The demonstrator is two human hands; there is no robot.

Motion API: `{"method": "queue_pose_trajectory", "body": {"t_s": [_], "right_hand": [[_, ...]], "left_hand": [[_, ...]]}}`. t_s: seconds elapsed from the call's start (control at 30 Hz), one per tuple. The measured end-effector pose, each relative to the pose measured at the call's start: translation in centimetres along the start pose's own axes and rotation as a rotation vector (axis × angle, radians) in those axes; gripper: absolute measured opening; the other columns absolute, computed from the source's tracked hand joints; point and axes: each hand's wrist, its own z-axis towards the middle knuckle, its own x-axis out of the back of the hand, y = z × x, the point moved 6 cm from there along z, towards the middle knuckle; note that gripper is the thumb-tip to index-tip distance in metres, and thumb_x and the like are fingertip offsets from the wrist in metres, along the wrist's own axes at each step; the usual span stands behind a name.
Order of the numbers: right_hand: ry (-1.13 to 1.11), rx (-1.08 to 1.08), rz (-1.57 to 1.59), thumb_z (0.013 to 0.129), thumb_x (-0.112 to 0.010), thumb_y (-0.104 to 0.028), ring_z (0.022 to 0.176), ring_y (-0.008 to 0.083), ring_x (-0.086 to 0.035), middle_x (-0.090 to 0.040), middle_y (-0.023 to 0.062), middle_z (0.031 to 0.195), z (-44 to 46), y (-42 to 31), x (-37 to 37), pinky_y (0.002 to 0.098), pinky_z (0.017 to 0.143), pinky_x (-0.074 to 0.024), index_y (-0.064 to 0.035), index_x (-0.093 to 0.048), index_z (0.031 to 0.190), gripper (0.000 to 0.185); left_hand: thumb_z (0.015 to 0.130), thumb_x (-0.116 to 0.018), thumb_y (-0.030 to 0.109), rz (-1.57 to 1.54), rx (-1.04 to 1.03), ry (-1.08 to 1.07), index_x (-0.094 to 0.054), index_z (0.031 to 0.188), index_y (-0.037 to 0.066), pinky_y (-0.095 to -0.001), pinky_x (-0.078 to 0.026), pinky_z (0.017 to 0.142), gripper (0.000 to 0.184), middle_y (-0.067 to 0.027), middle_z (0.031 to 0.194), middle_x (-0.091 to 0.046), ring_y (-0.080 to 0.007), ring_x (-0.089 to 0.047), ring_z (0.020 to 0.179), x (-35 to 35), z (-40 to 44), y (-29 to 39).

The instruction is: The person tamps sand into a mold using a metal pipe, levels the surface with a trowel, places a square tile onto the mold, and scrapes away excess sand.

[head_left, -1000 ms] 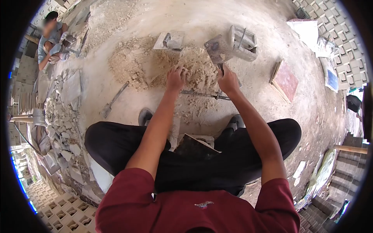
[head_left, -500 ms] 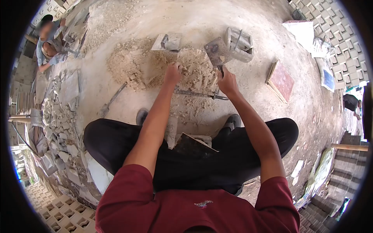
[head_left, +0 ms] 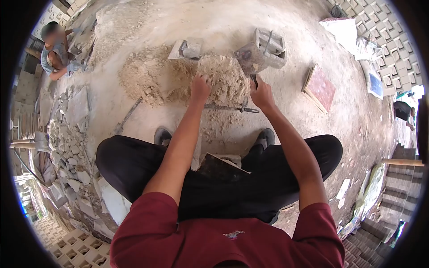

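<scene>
My right hand grips the handle of a trowel. The trowel's wide, dirty blade points away from me and overlaps the near left side of a grey box-shaped container in view; whether they touch is unclear. At the near edge of a heap of sandy mix, my left hand is closed with its fingers curled; anything inside it is hidden. Just in front of my hands lies a long metal bar. A float with a handle rests beyond the heap.
A reddish square board lies at right. Left of my feet is a thin tool, with broken rubble farther left. A dark plate sits between my legs. Another person crouches at far left. Patterned blocks are stacked at upper right.
The view has shifted slightly. The trowel blade has moved a little right relative to the container and now overlaps its side. My left hand has moved slightly right along the heap, still closed.
</scene>
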Motion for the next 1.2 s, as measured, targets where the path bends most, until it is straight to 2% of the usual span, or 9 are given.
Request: {"method": "queue_pose_trajectory", "body": {"t_s": [0.17,0.27,0.33,0.37,0.43,0.53,0.9,1.03,1.2], "right_hand": [[0.005,-0.008,-0.013,0.092,-0.05,-0.021,0.093,0.0469,-0.059,-0.062,0.0309,0.098,-0.3,0.9,0.4,0.0523,0.084,-0.0452,0.0077,-0.052,0.121,0.041],[0.017,-0.042,-0.015,0.092,-0.05,-0.022,0.092,0.0471,-0.059,-0.062,0.0308,0.097,-0.4,1.4,0.9,0.0523,0.083,-0.0455,0.0067,-0.052,0.12,0.04],[0.053,0.02,0.001,0.092,-0.051,-0.022,0.092,0.0472,-0.059,-0.062,0.0308,0.096,-0.6,1.2,1.3,0.0523,0.082,-0.0458,0.0057,-0.053,0.119,0.038],[0.053,0.014,0.001,0.092,-0.051,-0.022,0.092,0.0472,-0.059,-0.062,0.0308,0.096,-0.9,1.4,1.4,0.0523,0.082,-0.0458,0.0057,-0.053,0.119,0.038],[0.046,-0.024,0.002,0.092,-0.051,-0.022,0.09,0.0474,-0.059,-0.062,0.0311,0.093,-0.8,1.5,1.6,0.0524,0.081,-0.0461,0.0052,-0.053,0.118,0.037],[-0.002,-0.014,0.025,0.092,-0.052,-0.022,0.09,0.0474,-0.06,-0.062,0.0316,0.092,-0.4,1.9,1.3,0.053,0.08,-0.0461,0.0051,-0.053,0.119,0.038],[0.007,0.021,-0.025,0.093,-0.05,-0.023,0.089,0.0463,-0.06,-0.064,0.0282,0.094,0.8,1.9,-0.4,0.0531,0.079,-0.0464,0.0018,-0.05,0.125,0.04],[-0.009,0.009,-0.007,0.093,-0.049,-0.022,0.089,0.0464,-0.06,-0.064,0.0277,0.093,1.0,1.2,0.3,0.0531,0.078,-0.0463,0.0016,-0.05,0.124,0.039],[-0.003,0.012,-0.014,0.094,-0.05,-0.022,0.088,0.0468,-0.06,-0.063,0.0289,0.091,0.3,2.2,1.2,0.0531,0.078,-0.0464,0.0025,-0.051,0.123,0.039]], "left_hand": [[0.086,-0.06,0.017,-0.076,-0.029,0.074,-0.066,0.098,0.002,-0.0469,-0.049,0.08,0.02,-0.0242,0.099,-0.063,-0.0419,-0.06,0.092,0.1,0.6,1.1],[0.09,-0.057,0.027,-0.144,0.013,-0.102,-0.068,0.1,0.002,-0.0476,-0.046,0.088,0.029,-0.0244,0.106,-0.063,-0.0423,-0.058,0.1,0.7,0.7,4.4],[0.094,-0.049,0.041,0.015,-0.149,-0.168,-0.059,0.123,0.004,-0.048,-0.034,0.105,0.048,-0.0228,0.127,-0.055,-0.0395,-0.046,0.123,-0.9,0.7,5.2],[0.094,-0.049,0.041,0.014,-0.15,-0.174,-0.059,0.123,0.004,-0.048,-0.034,0.105,0.048,-0.0228,0.127,-0.055,-0.0395,-0.046,0.123,-1.7,0.2,5.3],[0.095,-0.042,0.044,0.333,-0.14,-0.11,-0.037,0.142,0.003,-0.0471,-0.022,0.114,0.063,-0.0177,0.146,-0.037,-0.0313,-0.032,0.137,-2.8,-0.5,5.3],[0.095,-0.038,0.046,0.448,-0.205,-0.229,-0.017,0.15,0.005,-0.0483,-0.011,0.117,0.072,-0.0131,0.156,-0.019,-0.0278,-0.016,0.145,-3.4,-2.1,4.3],[0.099,-0.035,0.039,0.367,-0.171,-0.118,-0.019,0.148,-0.001,-0.0489,-0.012,0.117,0.066,-0.0173,0.155,-0.018,-0.0316,-0.014,0.145,-1.8,-6.4,2.3],[0.097,-0.038,0.039,0.443,-0.267,-0.013,-0.019,0.146,-0.005,-0.0509,-0.013,0.116,0.069,-0.0227,0.152,-0.023,-0.0352,-0.016,0.144,-3.8,-5.6,5.7],[0.097,-0.041,0.039,0.239,-0.334,-0.115,-0.018,0.146,-0.005,-0.0509,-0.012,0.116,0.069,-0.0229,0.152,-0.024,-0.035,-0.017,0.144,-6.3,-6.1,9.5]]}}
